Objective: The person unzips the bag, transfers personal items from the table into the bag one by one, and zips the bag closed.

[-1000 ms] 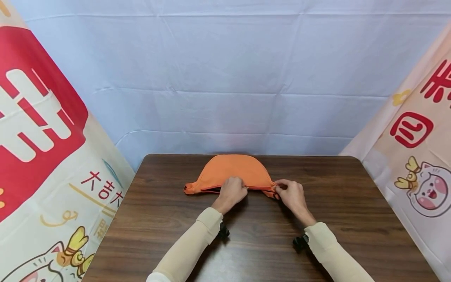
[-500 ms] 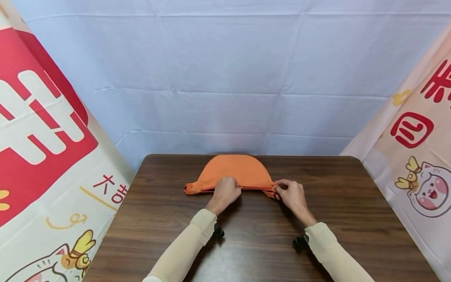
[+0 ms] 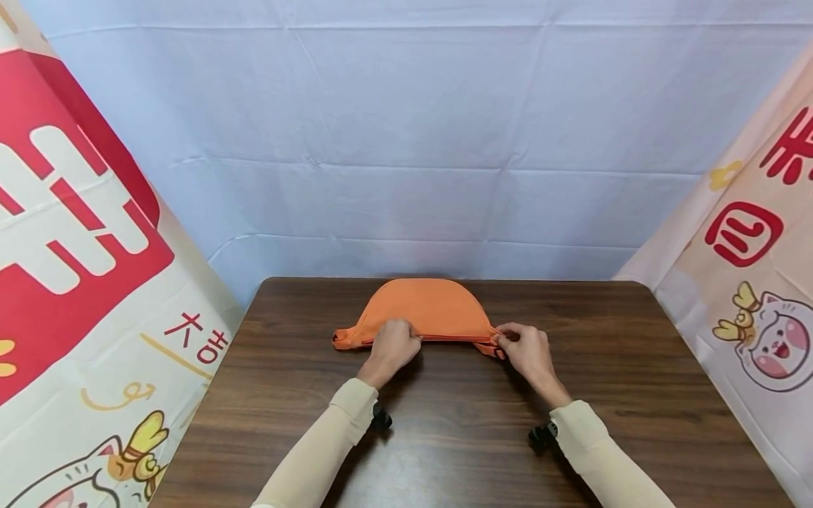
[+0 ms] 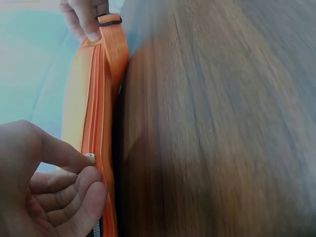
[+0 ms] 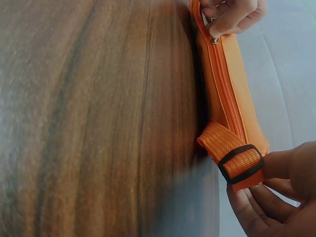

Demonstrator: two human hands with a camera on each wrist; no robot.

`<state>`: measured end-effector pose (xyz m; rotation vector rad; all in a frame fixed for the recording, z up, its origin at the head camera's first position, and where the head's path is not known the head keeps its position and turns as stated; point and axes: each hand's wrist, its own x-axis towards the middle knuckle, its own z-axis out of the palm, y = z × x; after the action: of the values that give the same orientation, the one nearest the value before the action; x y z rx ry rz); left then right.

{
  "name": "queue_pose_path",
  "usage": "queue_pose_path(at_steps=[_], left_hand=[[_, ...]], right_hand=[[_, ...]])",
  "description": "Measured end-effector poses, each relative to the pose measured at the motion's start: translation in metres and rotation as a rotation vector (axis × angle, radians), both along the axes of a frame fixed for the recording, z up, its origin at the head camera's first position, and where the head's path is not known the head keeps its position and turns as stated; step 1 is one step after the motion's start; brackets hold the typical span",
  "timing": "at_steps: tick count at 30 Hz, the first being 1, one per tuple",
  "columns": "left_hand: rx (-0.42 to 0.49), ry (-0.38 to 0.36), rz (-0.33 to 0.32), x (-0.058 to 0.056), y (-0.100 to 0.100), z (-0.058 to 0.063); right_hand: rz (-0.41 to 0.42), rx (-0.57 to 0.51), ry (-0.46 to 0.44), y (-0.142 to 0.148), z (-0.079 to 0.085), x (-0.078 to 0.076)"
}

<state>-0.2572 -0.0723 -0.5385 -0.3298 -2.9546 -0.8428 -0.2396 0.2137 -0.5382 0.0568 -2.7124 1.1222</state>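
An orange waist bag [image 3: 422,307] lies at the back of the wooden table, its curved side away from me and its zipper [image 5: 229,101] along the near side. My left hand [image 3: 395,346] pinches the metal zipper pull [image 4: 90,157] between thumb and finger. Right of that hand the zipper teeth are joined; to its left they stand apart, as the right wrist view shows. With thumb and fingers my right hand [image 3: 527,351] grips the bag's right end, beside the orange strap [image 5: 222,143] and its black buckle [image 5: 242,164].
The dark wooden table [image 3: 470,437] extends toward me and to both sides. A pale cloth backdrop [image 3: 406,141] hangs behind it. Printed banners stand at the left [image 3: 190,282] and right [image 3: 749,233].
My left hand has slid left along the zipper with the pull, and the joined stretch of zipper is longer. The right hand stays at the bag's right end.
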Motion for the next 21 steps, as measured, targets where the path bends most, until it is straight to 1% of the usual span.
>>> queue_pose_path(at_steps=[6, 10, 16, 21], left_hand=[[-0.011, 0.026, 0.014, -0.001, -0.007, -0.002], [0.000, 0.040, 0.016, -0.001, -0.010, -0.002], [0.007, 0.031, 0.024, 0.000, -0.017, -0.002], [0.018, 0.031, 0.047, 0.001, -0.022, -0.002]], right_hand=[[-0.003, -0.003, -0.011, 0.000, 0.001, 0.001], [0.001, -0.009, -0.017, 0.000, 0.001, 0.001], [-0.001, -0.008, -0.020, 0.002, 0.000, 0.002], [-0.009, -0.013, -0.031, 0.005, -0.001, 0.002]])
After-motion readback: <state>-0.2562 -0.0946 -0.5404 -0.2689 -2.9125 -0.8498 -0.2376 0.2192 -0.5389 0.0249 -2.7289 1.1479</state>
